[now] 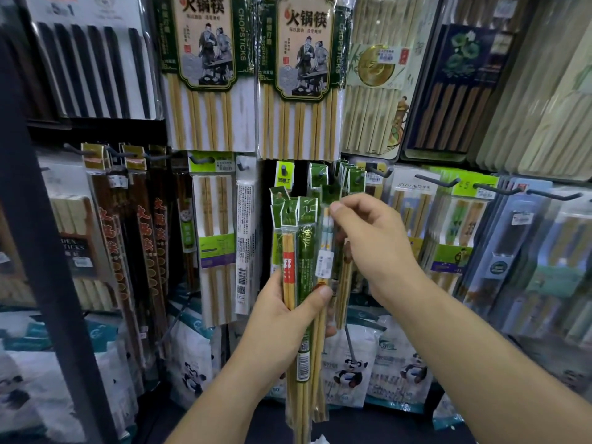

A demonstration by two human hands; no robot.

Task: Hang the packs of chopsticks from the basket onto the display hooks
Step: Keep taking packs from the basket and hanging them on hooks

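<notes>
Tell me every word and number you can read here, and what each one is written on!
"火锅筷": left big hanging pack and right big hanging pack.
"CHOPSTICKS": green side strip on both of those packs.
"JOY·HE": pale pack header.
"DEN" over "TICKS": dark label, partly hidden.
Too small or blurred: the stickers and print on the held chopstick packs, the price tags and the barcodes.

The slim clear packs of pale yellow bamboo chopsticks (304,267) bear green header cards (290,213) above the grip. One shows a red-and-white band (287,267).
</notes>
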